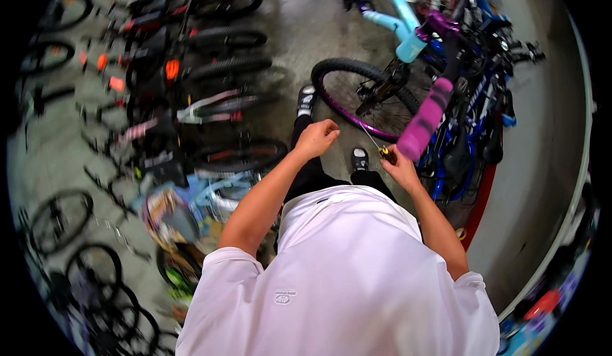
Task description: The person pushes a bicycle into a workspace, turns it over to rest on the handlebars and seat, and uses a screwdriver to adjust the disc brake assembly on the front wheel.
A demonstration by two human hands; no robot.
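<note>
My right hand point(400, 168) is closed round the yellow-and-black handle of a screwdriver point(385, 152). Its thin metal shaft points up and left, toward the rim of a bicycle's front wheel point(344, 110) with a black tyre and purple rim. My left hand point(317, 138) hangs left of that wheel, its fingers curled together; what they hold, if anything, is hidden. The bicycle has a light blue frame point(396, 5) and purple handlebar parts. One fat pink-purple grip point(426, 121) with dark patches sticks out just above my right hand.
Parked bicycles point(229, 69) stand in a row on the left, with more at the lower left. Blue bicycles point(468, 117) crowd the right, beside a pale wall point(542, 133). My shoes point(360, 159) are on the grey floor point(293, 24) near the wheel.
</note>
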